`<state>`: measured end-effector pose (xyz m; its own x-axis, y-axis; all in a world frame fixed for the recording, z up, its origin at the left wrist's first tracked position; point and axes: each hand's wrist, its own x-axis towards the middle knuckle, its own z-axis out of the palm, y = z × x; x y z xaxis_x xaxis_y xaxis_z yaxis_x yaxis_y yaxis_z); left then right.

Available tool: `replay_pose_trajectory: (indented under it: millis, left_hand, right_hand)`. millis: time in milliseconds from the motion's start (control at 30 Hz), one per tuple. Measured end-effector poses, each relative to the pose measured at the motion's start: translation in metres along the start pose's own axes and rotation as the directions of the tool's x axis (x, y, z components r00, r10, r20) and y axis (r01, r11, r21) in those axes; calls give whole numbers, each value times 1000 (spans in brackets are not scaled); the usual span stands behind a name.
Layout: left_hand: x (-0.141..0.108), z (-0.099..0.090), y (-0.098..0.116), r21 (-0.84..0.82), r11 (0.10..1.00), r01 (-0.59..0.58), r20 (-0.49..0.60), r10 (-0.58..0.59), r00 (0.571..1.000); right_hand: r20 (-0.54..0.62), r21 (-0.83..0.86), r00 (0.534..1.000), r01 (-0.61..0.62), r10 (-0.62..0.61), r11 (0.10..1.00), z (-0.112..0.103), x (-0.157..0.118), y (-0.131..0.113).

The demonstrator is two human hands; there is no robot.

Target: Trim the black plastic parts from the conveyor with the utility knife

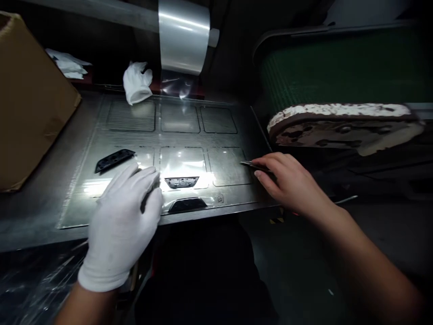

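My left hand (126,216), in a white glove, rests low over the near left of the sheet-covered work surface. Its fingers are loosely bent, with the thumb apart, and I see nothing held in it. Bare, my right hand (287,178) pinches a slim pointed tool (249,163) over the sheet's right side; its exact kind is unclear. Between the hands lies a small black plastic part (181,182) with its ribbed side showing. Nearer the edge is a smooth black part (187,205). Another long black part (114,160) lies just beyond my left fingers.
The clear sheet (179,140) bears rounded rectangular outlines. A cardboard box (30,104) stands at left. Behind are a loose white glove (137,83), more white cloth (69,63) and a roll of clear film (184,36). A green bin (338,67) and a white-edged machine part (345,124) flank the right.
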<state>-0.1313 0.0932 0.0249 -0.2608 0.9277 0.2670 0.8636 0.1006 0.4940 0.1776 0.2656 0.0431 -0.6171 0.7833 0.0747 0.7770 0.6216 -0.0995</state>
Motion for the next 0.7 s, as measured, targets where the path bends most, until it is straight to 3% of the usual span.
replay_pose_trajectory:
  millis: [167,300,367,433,500,600,700]
  left_hand:
    - [-4,2,1,11,1000,27,-52,-27,998]
    - [0,-5,-4,-63,998,-12,-27,10,1000]
    - [4,-9,-8,-56,997,-57,6,57,998]
    - [8,-11,-11,10,995,-96,51,95,994]
    - [12,-11,-11,75,988,-133,106,125,987]
    - [17,-11,-8,115,976,-185,171,164,972]
    - [20,-11,-6,122,968,-220,199,193,961]
  right_hand:
    - [-7,47,997,-74,74,996,16,-11,31]
    - [-119,203,979,-140,166,969,8,-4,24]
    - [-120,290,974,-148,190,945,1,0,11]
    - [-65,347,995,-54,82,936,-6,5,-8]
    - [-2,358,994,105,-112,928,-11,12,-32]
    - [81,287,935,310,-345,906,-14,24,-73]
    - [145,170,884,420,-444,892,-14,37,-109]
